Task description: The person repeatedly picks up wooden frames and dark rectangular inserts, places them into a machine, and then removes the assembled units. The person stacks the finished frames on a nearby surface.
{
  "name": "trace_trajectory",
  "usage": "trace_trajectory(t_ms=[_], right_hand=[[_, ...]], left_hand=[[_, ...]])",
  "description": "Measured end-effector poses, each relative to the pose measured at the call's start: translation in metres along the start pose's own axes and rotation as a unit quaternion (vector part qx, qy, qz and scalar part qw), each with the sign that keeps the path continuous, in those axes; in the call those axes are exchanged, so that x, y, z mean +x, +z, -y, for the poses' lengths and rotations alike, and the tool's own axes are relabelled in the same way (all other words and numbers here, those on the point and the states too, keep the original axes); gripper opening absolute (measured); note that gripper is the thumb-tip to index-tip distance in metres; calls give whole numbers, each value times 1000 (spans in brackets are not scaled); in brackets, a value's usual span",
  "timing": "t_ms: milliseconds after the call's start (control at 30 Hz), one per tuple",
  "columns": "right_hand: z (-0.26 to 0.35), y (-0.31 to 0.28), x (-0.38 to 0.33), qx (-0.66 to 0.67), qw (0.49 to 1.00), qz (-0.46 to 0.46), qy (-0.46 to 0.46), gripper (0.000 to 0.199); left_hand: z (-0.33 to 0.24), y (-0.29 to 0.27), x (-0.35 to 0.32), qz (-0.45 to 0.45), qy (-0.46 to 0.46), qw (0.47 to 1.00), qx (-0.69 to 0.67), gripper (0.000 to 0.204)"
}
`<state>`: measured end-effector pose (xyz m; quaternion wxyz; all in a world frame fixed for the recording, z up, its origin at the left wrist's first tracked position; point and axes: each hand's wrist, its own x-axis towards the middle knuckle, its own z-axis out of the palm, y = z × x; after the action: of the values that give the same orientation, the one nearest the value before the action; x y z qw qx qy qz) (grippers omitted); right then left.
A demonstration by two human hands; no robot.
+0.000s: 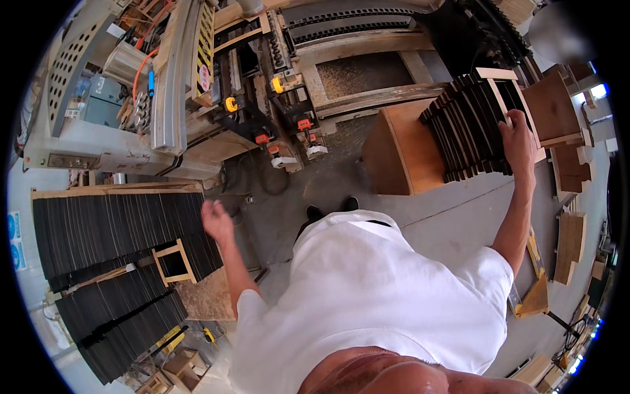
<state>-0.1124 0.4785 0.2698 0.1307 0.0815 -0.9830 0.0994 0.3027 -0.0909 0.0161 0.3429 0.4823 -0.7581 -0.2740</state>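
Note:
My right hand (518,141) reaches far out to the right, its fingers closed on the rail of a pale wooden frame (493,90). This frame sits at the end of a curved stack of dark panels with pale edges (459,131), which rests on a brown wooden box (420,154). On the left, my left hand (218,222) hangs in the air with loosely bent fingers and nothing visible in them. It is nearest to a long row of dark panels (118,230). A small pale wooden frame (186,261) lies against those panels, below my left hand.
Ahead stands a machine with a metal beam (172,85), yellow knobs (231,104) and red-and-white clamps (268,146) jutting toward me. A second block of dark panels (125,335) is at the lower left. To the right are a yellow metal piece (533,299) and stacked wood (571,248).

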Motion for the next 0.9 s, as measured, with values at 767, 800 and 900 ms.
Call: trace_trajectory(t_ms=[767,800,900], right_hand=[[168,-36,-6,192,955,-96,-204,24],[183,-26,-1,204,952,-75,-214,23],[224,1,19,198,939,-42,-278,20]], left_hand=[[-259,359,296,215,-323,745,-542,71],[-263,363,301,193,-335,738,-552,70],[-262,380,317,162,-347,713,-588,64]])
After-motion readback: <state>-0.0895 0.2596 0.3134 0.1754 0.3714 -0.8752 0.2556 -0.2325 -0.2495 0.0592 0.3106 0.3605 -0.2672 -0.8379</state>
